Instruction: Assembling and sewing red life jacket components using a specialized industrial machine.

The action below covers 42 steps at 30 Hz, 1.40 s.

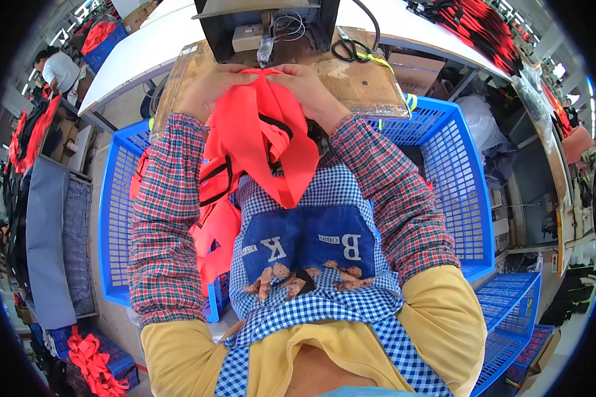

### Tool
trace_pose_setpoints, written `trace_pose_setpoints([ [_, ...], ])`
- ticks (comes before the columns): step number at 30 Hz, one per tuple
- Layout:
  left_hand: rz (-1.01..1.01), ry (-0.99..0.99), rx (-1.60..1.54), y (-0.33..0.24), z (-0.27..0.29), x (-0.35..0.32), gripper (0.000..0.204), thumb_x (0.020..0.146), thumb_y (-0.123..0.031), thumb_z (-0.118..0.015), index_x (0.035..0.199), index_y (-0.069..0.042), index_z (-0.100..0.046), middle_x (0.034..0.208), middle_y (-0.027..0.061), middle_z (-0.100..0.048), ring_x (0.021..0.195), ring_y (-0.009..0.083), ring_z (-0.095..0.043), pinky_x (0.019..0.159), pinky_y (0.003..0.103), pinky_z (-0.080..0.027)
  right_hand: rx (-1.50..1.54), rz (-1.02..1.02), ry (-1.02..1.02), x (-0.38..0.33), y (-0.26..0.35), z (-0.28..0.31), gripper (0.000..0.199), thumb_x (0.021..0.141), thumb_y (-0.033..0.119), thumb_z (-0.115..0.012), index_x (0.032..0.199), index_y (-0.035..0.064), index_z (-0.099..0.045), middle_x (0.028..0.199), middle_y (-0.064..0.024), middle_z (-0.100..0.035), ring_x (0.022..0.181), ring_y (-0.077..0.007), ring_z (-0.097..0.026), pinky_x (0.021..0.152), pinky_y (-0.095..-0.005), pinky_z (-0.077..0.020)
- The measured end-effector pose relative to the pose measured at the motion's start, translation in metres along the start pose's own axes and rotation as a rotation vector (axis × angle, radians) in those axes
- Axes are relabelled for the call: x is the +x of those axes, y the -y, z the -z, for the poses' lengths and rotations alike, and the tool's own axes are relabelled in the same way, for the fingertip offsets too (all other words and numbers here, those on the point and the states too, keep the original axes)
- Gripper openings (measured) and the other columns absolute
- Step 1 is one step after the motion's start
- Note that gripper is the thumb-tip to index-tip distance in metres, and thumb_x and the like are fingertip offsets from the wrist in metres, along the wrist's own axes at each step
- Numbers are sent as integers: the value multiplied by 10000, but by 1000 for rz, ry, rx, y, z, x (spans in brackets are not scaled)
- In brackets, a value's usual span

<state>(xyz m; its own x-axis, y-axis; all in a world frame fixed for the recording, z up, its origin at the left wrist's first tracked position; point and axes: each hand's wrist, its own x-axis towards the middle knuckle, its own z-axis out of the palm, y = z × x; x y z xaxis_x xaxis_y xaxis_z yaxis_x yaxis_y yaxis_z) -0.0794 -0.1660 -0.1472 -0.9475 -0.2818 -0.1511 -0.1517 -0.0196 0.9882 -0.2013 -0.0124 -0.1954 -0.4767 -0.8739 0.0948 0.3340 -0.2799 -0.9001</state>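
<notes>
Upper centre of frame, at the sewing machine [266, 26]. Left hand [213, 85] fingers curled, pinching the orange cloth [265, 135]. Cloth bright orange, folded, black strap across it, hanging down to the lap. Right hand [309, 86] pinching the same top edge.

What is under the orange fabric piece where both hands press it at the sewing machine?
The orange fabric piece lies on a worn wooden board below the machine head. The left hand and right hand pinch its top edge; the board beneath it is covered.

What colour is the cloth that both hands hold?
Bright orange cloth with black straps, seen in the head view.
</notes>
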Motion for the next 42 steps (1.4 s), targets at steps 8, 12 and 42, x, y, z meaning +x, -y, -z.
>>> trace_pose_setpoints([
  [8,-54,-23,-47,6,2,3,281,883,-113,-643,1124,30,-623,1033,98,-667,889,153,-655,785,241,-533,22,22,-29,0,-1,-5,211,896,37,-596,1088,-48,-577,1011,-132,-650,864,-194,-663,754,-297,-560],
  [12,-79,-44,-53,8,1,5,284,880,-111,-644,1125,31,-622,1028,99,-667,885,153,-656,780,241,-534,41,23,-42,1,-1,-5,203,898,28,-586,1084,-53,-578,1011,-139,-649,865,-203,-666,757,-301,-561],
  [42,236,357,315,-91,-93,-198,470,984,-347,-499,1281,16,-505,1136,52,-609,976,115,-547,785,260,-468,-1267,448,235,-198,170,-73,185,742,72,-732,855,-23,-621,711,-82,-577,653,-155,-546,605,-283,-424],
])
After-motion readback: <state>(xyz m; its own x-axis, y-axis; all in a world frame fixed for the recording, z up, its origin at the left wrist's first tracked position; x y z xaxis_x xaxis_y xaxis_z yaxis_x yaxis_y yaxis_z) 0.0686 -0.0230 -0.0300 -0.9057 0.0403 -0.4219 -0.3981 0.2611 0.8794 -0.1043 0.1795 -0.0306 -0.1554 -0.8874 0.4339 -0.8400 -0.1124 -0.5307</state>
